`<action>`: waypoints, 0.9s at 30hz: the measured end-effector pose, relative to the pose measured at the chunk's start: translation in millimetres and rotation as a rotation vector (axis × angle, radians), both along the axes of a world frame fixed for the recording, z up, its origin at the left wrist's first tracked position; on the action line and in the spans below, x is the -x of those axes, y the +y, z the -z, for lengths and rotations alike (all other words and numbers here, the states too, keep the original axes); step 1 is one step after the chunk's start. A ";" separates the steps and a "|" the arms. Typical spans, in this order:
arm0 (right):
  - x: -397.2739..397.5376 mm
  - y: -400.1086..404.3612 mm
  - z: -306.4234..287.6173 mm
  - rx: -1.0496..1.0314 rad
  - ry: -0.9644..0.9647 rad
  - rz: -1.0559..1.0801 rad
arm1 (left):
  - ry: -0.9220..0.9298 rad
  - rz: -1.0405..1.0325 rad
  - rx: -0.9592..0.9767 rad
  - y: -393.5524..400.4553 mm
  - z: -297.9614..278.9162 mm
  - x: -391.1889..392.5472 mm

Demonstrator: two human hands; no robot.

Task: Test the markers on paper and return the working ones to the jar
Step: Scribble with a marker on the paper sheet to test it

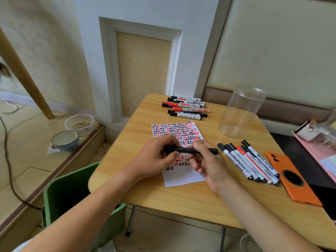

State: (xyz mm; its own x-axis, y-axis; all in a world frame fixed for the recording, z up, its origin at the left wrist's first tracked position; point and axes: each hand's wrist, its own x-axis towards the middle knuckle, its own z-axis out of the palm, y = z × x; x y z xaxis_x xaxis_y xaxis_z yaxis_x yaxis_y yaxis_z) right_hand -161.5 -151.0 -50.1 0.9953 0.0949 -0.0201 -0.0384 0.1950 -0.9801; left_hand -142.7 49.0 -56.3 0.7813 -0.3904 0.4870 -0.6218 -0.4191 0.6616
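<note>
While both hands, left hand (156, 157) and right hand (205, 160), grip one slim black marker (189, 150) horizontally over scribbled white paper (181, 177), clear plastic jar (240, 111) stands apart on wooden table (181, 200).

Both forearms are bare from wrist to elbow, with no sleeves, watch or bracelet showing. The left hand (156, 157) and right hand (207, 166) wear no gloves.

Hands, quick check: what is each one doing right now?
Left hand: closed, gripping the cap end of the black marker.
Right hand: closed, pinching the same marker's barrel above the paper.
</note>
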 end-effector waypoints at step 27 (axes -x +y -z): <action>-1.3 2.0 9.8 0.291 -0.204 -0.082 | 0.243 -0.036 0.136 4.8 0.9 -0.7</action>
State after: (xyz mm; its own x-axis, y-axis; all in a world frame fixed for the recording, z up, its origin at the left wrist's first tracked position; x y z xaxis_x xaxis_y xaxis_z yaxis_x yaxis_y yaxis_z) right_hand -160.1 -149.0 -59.9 0.9708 0.1945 0.1404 0.1600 -0.0890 -0.9831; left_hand -142.0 53.8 -57.1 0.8939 -0.3040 0.3294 -0.4241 -0.3356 0.8412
